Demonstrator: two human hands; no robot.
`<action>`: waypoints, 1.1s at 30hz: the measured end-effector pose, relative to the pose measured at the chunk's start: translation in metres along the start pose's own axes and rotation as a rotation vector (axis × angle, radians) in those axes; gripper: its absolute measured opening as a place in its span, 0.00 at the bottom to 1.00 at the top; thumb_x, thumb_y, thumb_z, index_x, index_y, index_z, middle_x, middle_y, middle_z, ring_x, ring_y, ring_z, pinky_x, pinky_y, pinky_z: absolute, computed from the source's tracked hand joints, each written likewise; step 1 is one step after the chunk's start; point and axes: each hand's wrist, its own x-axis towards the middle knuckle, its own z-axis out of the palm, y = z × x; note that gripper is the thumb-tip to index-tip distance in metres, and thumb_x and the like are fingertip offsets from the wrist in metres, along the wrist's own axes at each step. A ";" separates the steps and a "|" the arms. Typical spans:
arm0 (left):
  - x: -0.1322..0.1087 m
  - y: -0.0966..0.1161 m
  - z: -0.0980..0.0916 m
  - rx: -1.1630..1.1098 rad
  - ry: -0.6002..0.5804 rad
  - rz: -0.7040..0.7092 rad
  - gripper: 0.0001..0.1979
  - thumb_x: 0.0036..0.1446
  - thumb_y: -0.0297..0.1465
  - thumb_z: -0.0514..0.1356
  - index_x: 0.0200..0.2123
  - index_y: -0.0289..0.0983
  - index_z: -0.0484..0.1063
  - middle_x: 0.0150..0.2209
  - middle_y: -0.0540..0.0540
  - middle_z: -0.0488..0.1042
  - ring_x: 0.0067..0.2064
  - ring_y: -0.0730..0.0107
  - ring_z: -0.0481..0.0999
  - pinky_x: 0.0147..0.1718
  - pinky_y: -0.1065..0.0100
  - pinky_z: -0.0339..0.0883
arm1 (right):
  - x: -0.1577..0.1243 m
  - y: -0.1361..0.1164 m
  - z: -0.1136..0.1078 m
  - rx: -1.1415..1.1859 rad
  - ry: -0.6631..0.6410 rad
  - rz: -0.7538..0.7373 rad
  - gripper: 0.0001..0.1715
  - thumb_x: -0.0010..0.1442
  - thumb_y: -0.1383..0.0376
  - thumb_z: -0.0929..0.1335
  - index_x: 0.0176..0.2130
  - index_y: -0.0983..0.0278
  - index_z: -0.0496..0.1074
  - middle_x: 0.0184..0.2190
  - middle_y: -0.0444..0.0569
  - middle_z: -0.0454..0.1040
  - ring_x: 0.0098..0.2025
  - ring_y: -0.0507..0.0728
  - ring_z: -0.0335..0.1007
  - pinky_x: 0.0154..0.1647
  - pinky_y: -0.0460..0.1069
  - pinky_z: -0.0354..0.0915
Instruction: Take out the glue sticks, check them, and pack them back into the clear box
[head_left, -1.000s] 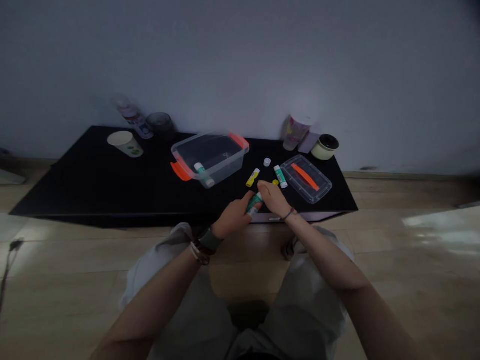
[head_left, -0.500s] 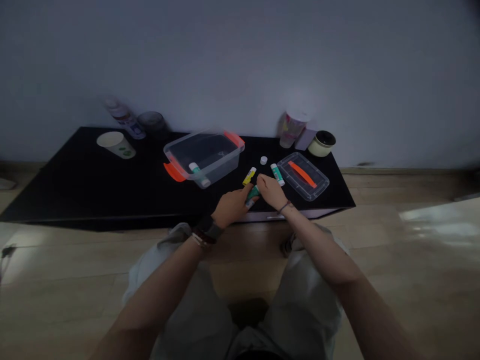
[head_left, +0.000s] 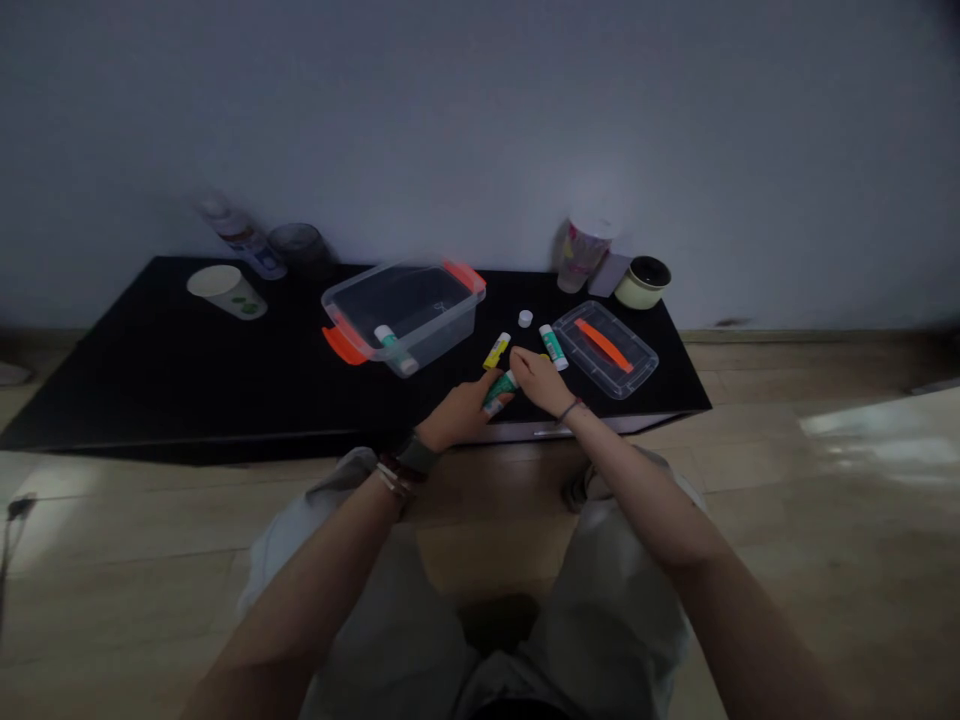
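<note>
1. There were four glue sticks: a green stick held by the left hand and right hand, a yellow stick and a teal stick on the table, and a fourth stick inside the clear box.
2. Both hands were closed on the green stick, forearms reaching forward.

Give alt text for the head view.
The left hand and right hand hold a green-labelled glue stick over a black table. Beside them lie a yellow glue stick, a teal-labelled glue stick and a clear lid with an orange handle. A clear plastic box with orange handles holds another glue stick.
</note>
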 end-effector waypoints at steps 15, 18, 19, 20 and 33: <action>-0.005 0.003 0.000 -0.337 -0.093 -0.001 0.20 0.64 0.46 0.53 0.50 0.37 0.64 0.29 0.49 0.70 0.26 0.70 0.68 0.27 0.70 0.61 | -0.014 -0.006 -0.009 -0.076 0.052 -0.025 0.19 0.69 0.60 0.60 0.26 0.60 0.60 0.23 0.42 0.65 0.29 0.53 0.63 0.32 0.47 0.52; -0.005 0.003 0.001 -0.116 0.012 -0.013 0.19 0.63 0.41 0.54 0.53 0.37 0.63 0.36 0.43 0.74 0.33 0.62 0.74 0.34 0.65 0.64 | -0.017 -0.011 -0.009 -0.058 0.089 0.030 0.17 0.70 0.56 0.60 0.30 0.60 0.63 0.24 0.42 0.68 0.29 0.54 0.65 0.31 0.48 0.52; -0.004 0.003 0.000 -0.093 0.048 -0.001 0.19 0.63 0.41 0.54 0.53 0.37 0.63 0.37 0.42 0.75 0.35 0.60 0.75 0.36 0.64 0.65 | -0.019 -0.013 -0.011 -0.039 0.111 0.038 0.17 0.71 0.54 0.59 0.33 0.60 0.64 0.24 0.42 0.68 0.28 0.54 0.65 0.30 0.48 0.52; -0.004 0.002 -0.003 -0.092 0.097 0.024 0.18 0.63 0.41 0.54 0.52 0.37 0.64 0.39 0.42 0.75 0.37 0.60 0.75 0.38 0.63 0.66 | -0.022 -0.015 -0.013 -0.023 0.138 0.043 0.17 0.71 0.53 0.59 0.35 0.59 0.65 0.24 0.41 0.67 0.27 0.54 0.65 0.30 0.48 0.52; 0.041 -0.023 -0.137 -0.519 0.675 -0.027 0.15 0.64 0.31 0.61 0.49 0.27 0.66 0.43 0.42 0.73 0.40 0.73 0.69 0.46 0.66 0.66 | -0.032 -0.008 -0.034 -0.159 0.163 0.021 0.20 0.72 0.51 0.57 0.38 0.60 0.67 0.24 0.44 0.69 0.28 0.56 0.67 0.29 0.48 0.51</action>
